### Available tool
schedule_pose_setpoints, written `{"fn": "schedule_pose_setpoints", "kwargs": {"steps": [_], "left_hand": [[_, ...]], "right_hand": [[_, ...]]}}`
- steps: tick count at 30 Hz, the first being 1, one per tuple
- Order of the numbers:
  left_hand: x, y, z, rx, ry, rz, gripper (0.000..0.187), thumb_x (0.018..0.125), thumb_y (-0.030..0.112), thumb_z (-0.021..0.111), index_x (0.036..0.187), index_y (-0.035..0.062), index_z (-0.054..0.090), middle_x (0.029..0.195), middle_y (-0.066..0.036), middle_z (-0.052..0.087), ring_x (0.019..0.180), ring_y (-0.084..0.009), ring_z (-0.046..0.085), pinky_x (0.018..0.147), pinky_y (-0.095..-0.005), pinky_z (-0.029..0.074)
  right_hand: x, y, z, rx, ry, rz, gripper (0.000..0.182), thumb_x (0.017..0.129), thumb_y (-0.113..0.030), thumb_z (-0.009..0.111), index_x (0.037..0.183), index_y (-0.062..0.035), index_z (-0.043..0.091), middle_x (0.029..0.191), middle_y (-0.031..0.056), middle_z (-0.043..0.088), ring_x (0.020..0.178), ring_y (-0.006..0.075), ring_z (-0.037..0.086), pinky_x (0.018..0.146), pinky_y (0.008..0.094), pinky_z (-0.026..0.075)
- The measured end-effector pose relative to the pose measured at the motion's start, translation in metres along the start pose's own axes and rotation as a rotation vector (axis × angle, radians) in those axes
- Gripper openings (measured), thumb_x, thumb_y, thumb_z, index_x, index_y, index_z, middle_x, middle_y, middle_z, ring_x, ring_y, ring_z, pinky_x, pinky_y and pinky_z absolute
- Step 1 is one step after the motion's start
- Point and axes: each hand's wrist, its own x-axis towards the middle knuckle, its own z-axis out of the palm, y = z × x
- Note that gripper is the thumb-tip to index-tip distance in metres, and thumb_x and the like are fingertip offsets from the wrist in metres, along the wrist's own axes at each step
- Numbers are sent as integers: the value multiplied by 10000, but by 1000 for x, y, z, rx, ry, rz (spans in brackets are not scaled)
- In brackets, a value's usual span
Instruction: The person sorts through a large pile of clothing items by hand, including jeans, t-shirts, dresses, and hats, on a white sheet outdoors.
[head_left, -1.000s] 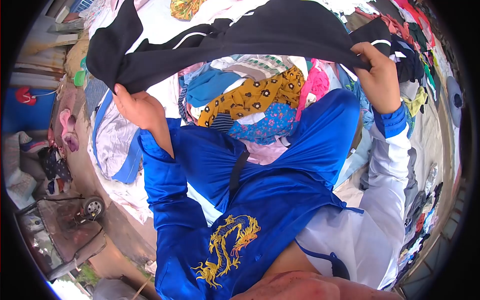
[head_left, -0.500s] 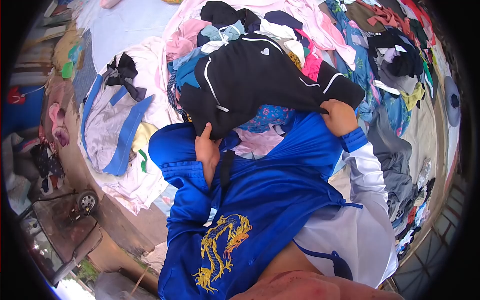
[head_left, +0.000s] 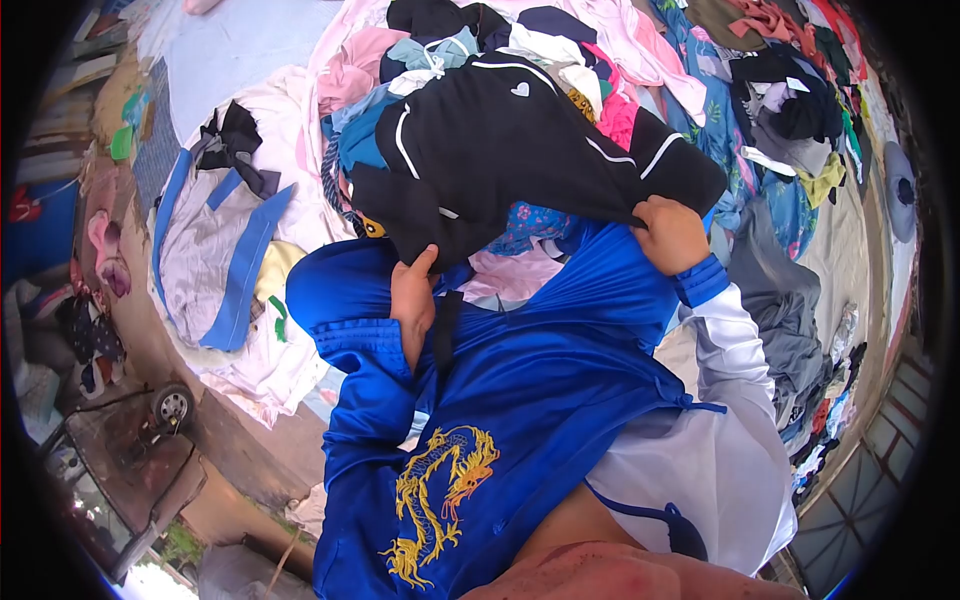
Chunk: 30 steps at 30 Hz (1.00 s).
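Observation:
A black top (head_left: 500,140) with white piping and a small white heart is spread across the front of a clothes pile. Its lower edge is pinched by my left hand (head_left: 411,305), thumb raised against the black cloth. At the other end, my right hand (head_left: 672,236) is closed around a gathered bit of the same top near its right sleeve. Both hands are above my blue-clad knees. Beneath the black cloth, a blue floral piece (head_left: 528,228) and a pale pink cloth (head_left: 505,278) show.
Behind the top are pink, teal and white clothes (head_left: 365,70). A lilac garment with blue trim (head_left: 245,265) lies at left, a grey garment (head_left: 775,285) at right. More clothes (head_left: 790,110) are heaped at back right. A wheeled frame (head_left: 170,405) stands lower left.
The view has shifted slightly, so most things sit a little further left. Both hands keep their hold on the black top, which has barely changed shape.

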Motion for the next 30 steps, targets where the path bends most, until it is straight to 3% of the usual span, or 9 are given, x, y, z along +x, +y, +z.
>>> {"fn": "schedule_pose_setpoints", "kwargs": {"steps": [4, 9, 11, 12, 16, 21, 24, 27, 30], "left_hand": [[-17, -3, 5, 30, -130, -270, 348, 952, 164, 640, 1279, 58, 583, 1266, -42, 598, 1219, -200, 532, 1098, -509, 357], [-15, 16, 25, 239, -161, -298, 808, 952, 181, 624, 1554, -69, 146, 1506, -227, 376, 1424, -309, 353, 1188, -524, 242], [7, 46, 40, 420, -196, -165, 790, 933, 234, 655, 1534, -66, 239, 1533, -218, 360, 1455, -307, 318, 1187, -474, 251], [26, 42, 45, 345, -19, 0, 484, 923, 189, 682, 1295, -86, 541, 1076, -88, 646, 1044, -188, 592, 949, -314, 438], [146, 20, 15, 546, 296, 207, 529, 859, 302, 763, 1161, -107, 618, 1086, -197, 692, 1017, -279, 661, 901, -369, 500], [177, 17, 36, 753, 564, 283, 606, 765, 412, 835, 1059, -80, 640, 1022, -230, 690, 980, -340, 673, 869, -392, 520], [188, 0, 34, 834, 565, 341, 611, 721, 450, 866, 998, -49, 651, 940, -188, 691, 875, -290, 669, 811, -377, 530], [195, -2, 30, 852, 489, 311, 391, 806, 326, 805, 930, -24, 684, 871, -166, 710, 815, -296, 686, 784, -385, 530], [186, -2, 36, 744, 498, 370, 224, 883, 210, 733, 854, -7, 685, 763, -99, 686, 705, -233, 651, 705, -362, 510]], "right_hand": [[7, -5, -7, 42, -165, -92, 223, 817, -243, 723, 913, -42, 706, 848, 138, 677, 848, 351, 670, 753, 455, 520], [53, -22, -26, 313, -343, -103, 260, 848, -250, 720, 920, -1, 703, 799, 160, 715, 742, 300, 702, 684, 390, 529], [95, -9, 5, 472, -202, -30, 278, 847, -298, 724, 888, -23, 722, 811, 141, 719, 765, 299, 703, 718, 404, 536], [120, -3, 18, 466, -149, 18, 293, 848, -313, 720, 887, -22, 726, 832, 158, 719, 794, 313, 702, 733, 412, 536], [211, 28, 84, 262, -59, 266, 482, 841, -446, 705, 1031, -3, 724, 1016, 223, 716, 983, 371, 687, 870, 439, 526], [253, 49, 155, 298, 53, 502, 675, 813, -549, 717, 1106, 58, 690, 1114, 260, 693, 1079, 369, 668, 927, 436, 506], [259, 48, 179, 330, 17, 542, 580, 814, -500, 737, 1078, 16, 706, 1120, 229, 700, 1070, 356, 669, 923, 432, 507], [262, 46, 181, 320, -138, 460, 498, 852, -425, 711, 1139, -18, 704, 1191, 238, 671, 1138, 372, 640, 970, 456, 494], [261, 45, 187, 379, 46, 520, 353, 863, -348, 715, 1039, -42, 725, 1091, 201, 708, 1051, 376, 670, 916, 454, 513]]}}
